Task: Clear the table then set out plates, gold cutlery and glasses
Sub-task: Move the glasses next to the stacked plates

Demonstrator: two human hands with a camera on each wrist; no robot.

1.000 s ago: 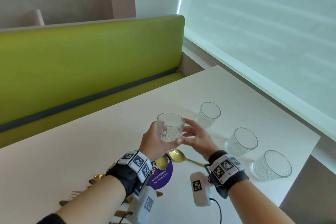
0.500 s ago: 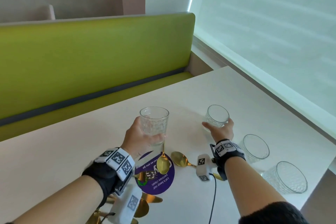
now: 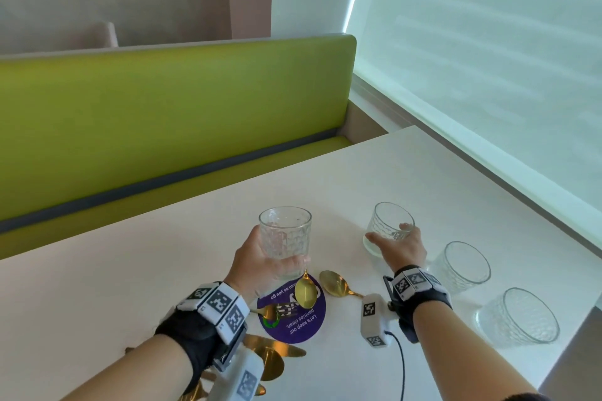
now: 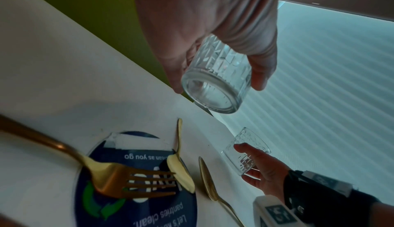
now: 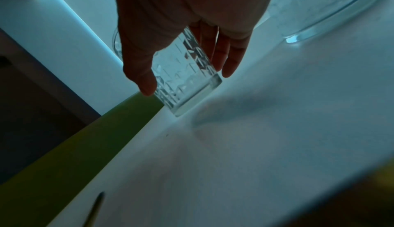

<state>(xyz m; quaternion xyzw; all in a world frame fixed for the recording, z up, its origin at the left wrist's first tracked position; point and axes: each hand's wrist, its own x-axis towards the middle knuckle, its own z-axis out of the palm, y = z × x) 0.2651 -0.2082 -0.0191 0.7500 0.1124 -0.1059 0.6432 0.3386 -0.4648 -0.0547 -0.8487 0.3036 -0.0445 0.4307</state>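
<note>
My left hand (image 3: 260,265) grips a clear patterned glass (image 3: 286,236) upright, lifted above the white table (image 3: 114,286); the left wrist view shows its base (image 4: 213,94) in the air. To the right, my right hand (image 3: 405,246) wraps thumb and fingers round a second glass (image 3: 386,226) at table level; its base (image 5: 192,99) looks close to the surface, and I cannot tell whether they touch. Two gold spoons (image 3: 306,293) (image 3: 335,285) and a gold fork (image 3: 270,312) lie below the hands.
A round purple sticker (image 3: 299,322) lies under the cutlery. Two more glasses (image 3: 465,265) (image 3: 524,316) stand in a row toward the table's right front corner. More gold cutlery (image 3: 270,355) lies near my left forearm. A green bench (image 3: 163,114) runs behind the table.
My right hand left the glass held by my left, moved right to the second glass and closed its fingers round it. My left hand kept its glass aloft.
</note>
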